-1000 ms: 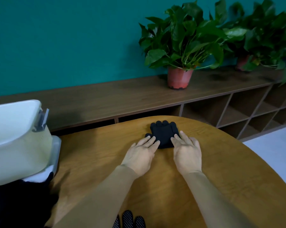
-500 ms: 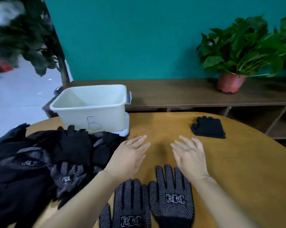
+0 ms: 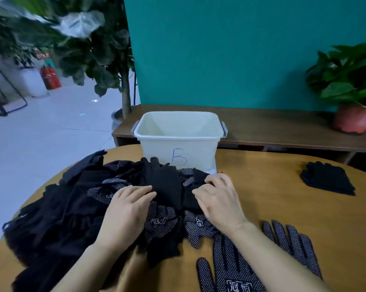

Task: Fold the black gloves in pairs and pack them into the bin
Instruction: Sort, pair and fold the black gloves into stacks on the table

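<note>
Glove pile (image 3: 57, 218) at left edge of table (image 3: 262, 186)

Left hand (image 3: 125, 213) flat on it, fingers straight. Right hand (image 3: 220, 201) alongside, fingers curled, pinching black cloth of it. Bin (image 3: 177, 144) at far edge, touching the pile. Folded pair (image 3: 327, 179) near right edge; two dotted gloves (image 3: 230, 268) flat at near edge.

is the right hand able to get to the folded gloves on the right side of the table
Probably yes. The right hand is busy pinching at the glove pile, but only bare table lies between it and the folded gloves; nothing blocks the way.
</note>
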A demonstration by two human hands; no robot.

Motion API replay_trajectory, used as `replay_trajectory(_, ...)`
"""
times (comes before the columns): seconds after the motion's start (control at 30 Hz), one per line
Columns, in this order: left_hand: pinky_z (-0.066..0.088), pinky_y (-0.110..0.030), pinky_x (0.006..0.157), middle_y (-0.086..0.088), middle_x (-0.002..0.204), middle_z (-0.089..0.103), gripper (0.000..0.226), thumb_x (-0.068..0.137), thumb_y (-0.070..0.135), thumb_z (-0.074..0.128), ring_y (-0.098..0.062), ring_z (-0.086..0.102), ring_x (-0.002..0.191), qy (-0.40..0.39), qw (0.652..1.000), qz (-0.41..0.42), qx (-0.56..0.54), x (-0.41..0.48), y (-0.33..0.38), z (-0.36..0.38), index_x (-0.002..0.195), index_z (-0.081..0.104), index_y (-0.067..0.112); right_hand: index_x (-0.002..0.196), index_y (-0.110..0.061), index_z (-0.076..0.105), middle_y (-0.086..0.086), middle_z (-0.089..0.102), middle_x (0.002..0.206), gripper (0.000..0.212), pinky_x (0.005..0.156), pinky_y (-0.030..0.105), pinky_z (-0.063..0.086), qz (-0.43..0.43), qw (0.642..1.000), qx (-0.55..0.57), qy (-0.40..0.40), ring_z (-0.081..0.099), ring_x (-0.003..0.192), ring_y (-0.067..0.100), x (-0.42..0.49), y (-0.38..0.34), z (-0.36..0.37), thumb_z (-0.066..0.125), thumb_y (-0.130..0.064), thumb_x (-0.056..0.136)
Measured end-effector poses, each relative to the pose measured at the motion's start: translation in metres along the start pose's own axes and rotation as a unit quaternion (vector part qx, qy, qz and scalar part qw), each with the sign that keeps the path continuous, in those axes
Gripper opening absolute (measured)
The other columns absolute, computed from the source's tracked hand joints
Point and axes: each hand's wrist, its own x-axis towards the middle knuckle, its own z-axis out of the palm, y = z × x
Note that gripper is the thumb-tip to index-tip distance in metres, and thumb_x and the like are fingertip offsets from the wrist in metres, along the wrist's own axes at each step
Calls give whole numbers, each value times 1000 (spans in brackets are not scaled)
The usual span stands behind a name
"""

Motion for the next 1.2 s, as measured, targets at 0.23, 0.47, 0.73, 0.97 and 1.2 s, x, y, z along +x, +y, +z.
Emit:
replay_trajectory(0.23,41,-36,99,1,119,70,30,91,22,52,-19,62,107,6,1000,-14,-12,-17,-21,11,108,76,15,102,-20,68,1,57,93,49,97,40,30,-46,996,-9,-76,54,95,26,23,-31,26,73,-7,54)
replay_trajectory(0.47,41,-37,99,2,119,70,29,90,22,53,-20,63,106,5,1000,-15,-18,-19,-25,11,106,77,16,120,-23,63,10,60,121,61,97,46,35,-44,988,14,-150,54,113,31,23,-27,37,78,-18,62)
replay_trajectory(0.73,37,-31,103,2,121,69,35,87,26,51,-20,62,109,-11,999,-24,-22,-10,-15,5,111,75,16,81,-21,72,6,68,114,7,90,38,36,-41,994,70,-69,58,103,29,43,-25,31,68,-21,87)
replay_trajectory(0.97,31,-29,103,-1,124,68,43,75,27,65,-23,62,112,-57,996,-61,-9,-2,-7,-5,116,73,16,134,-23,55,-1,46,143,48,109,36,23,-58,958,3,-281,26,141,23,58,-29,1,57,-11,88)
replay_trajectory(1.2,34,-29,102,-1,122,69,40,71,23,68,-22,62,111,-50,998,-36,-9,-12,-3,3,110,75,17,111,-20,62,1,59,127,19,99,38,39,-27,971,50,-232,45,130,25,35,-32,18,60,-24,92)
